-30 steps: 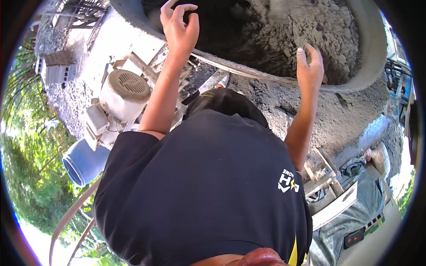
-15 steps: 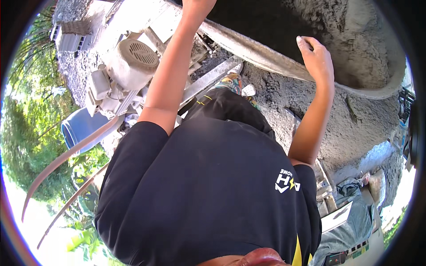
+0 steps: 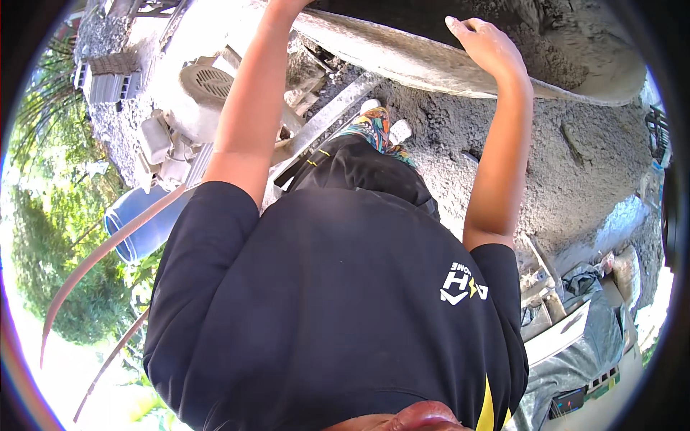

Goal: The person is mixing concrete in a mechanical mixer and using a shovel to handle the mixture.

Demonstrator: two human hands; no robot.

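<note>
- The large round grey mixing vessel (image 3: 402, 59) stands at the far side, in front of the person, its thick rim crusted with pale residue; the far part runs out of view.
- Inside it, dark in the shade, lies lumpy grey mortar-like material (image 3: 560, 70), plainest toward the right.
- The bare right hand (image 3: 492, 49) is over the near rim, thumb apart from the loosely bent fingers, with nothing visible in its hold; whether it touches the rim I cannot tell.
- The bare left hand (image 3: 292, 3) is mostly cut off by the far edge, left of the right hand; how its fingers stand, or what they hold, I cannot tell.
- Left of the left forearm sits a dusty beige motor with a slotted round cover (image 3: 208, 82).
- Nearer and farther left lies a blue plastic barrel (image 3: 140, 224).
- A long grey flat bar (image 3: 332, 113) slants beside the person's feet.
</note>
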